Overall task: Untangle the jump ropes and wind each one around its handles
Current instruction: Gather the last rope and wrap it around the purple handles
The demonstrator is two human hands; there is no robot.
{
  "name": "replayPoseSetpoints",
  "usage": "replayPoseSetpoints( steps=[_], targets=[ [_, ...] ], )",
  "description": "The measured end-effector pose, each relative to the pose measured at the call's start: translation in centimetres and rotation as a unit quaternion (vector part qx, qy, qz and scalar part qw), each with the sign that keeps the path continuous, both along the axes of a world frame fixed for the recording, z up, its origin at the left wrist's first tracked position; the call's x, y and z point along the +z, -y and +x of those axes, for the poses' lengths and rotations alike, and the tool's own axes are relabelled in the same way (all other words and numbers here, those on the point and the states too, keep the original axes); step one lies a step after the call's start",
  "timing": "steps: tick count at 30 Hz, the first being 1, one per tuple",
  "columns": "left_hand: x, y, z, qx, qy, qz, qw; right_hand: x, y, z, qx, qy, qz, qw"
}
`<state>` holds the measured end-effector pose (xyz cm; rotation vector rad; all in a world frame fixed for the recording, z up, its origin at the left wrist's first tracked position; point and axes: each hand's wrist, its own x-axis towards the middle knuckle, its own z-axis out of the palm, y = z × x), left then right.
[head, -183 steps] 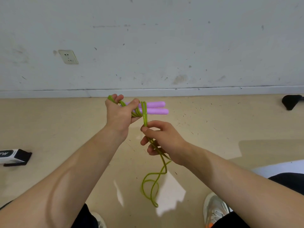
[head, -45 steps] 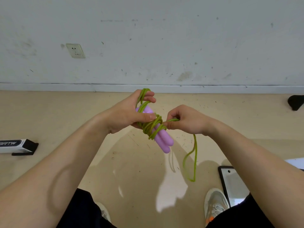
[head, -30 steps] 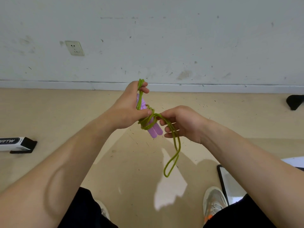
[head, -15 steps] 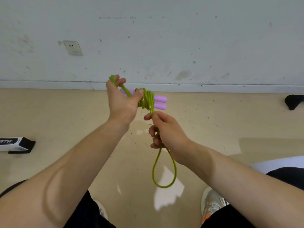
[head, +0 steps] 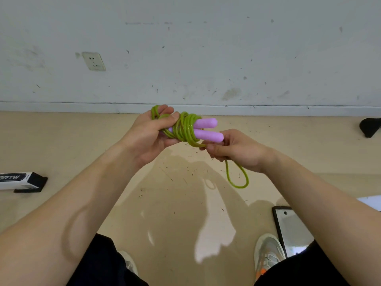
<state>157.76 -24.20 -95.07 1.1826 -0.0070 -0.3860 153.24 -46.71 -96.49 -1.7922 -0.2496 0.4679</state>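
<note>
Two purple handles (head: 208, 130) lie side by side, pointing right, with several turns of green rope (head: 186, 129) wound around their middle. My left hand (head: 150, 135) grips the handles' left ends and a strand of the rope. My right hand (head: 239, 149), just below the handles' right tips, pinches the free rope. A short green loop (head: 237, 176) hangs under that hand. Both hands are held above the floor in front of the wall.
A black-and-white box (head: 20, 181) lies on the beige floor at the left. A phone-like black slab (head: 291, 230) rests beside my right shoe (head: 268, 252). A dark object (head: 370, 126) sits at the far right by the skirting board. A wall socket (head: 93, 61) is at upper left.
More rope has been wound onto the handles and the hanging loop has become much shorter. My right hand has moved from below the bundle to its right side.
</note>
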Motion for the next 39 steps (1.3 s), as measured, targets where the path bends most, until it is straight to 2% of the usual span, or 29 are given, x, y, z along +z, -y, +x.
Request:
replayPoseSetpoints(
  steps=[3,7,9,12,17,21,23,26,30,35,39],
  targets=[
    [0.5,-0.1,-0.1,0.004,-0.01,0.027,1.0,0.7,0.5,0.4,-0.009,0.033,-0.077,0.996],
    [0.4,0.1,-0.5,0.006,0.018,0.094,0.995,0.3,1.2,0.9,-0.057,0.096,-0.254,0.961],
    [0.4,0.3,-0.5,0.027,0.047,0.131,0.99,0.3,1.1,1.0,-0.077,0.116,-0.279,0.95],
    [0.4,0.2,-0.4,0.052,0.077,0.165,0.982,0.6,0.5,1.2,-0.13,0.106,-0.213,0.963],
    [0.0,0.6,-1.0,0.077,0.147,0.221,0.961,1.1,-0.1,0.9,-0.171,0.016,-0.076,0.982],
    [-0.3,0.9,-0.8,0.164,0.128,0.18,0.961,0.8,-0.9,0.3,-0.207,-0.066,0.062,0.974],
    [-0.6,1.2,-0.9,0.192,0.108,0.161,0.962,0.7,-1.4,0.2,-0.229,-0.079,0.095,0.965],
    [-1.1,1.8,-1.2,0.221,0.087,0.145,0.96,0.8,-1.8,0.1,-0.256,-0.068,0.092,0.96],
    [-1.8,2.4,-1.0,0.269,0.072,0.128,0.952,0.4,-2.7,-0.3,-0.274,-0.013,0.022,0.961],
    [-2.6,3.6,-2.2,0.297,0.185,0.254,0.902,-0.3,-3.1,-0.9,-0.263,0.026,-0.066,0.962],
    [-2.7,5.1,-3.3,0.297,0.249,0.303,0.871,-0.6,-4.4,-1.6,-0.217,0.049,-0.126,0.967]
  ],
)
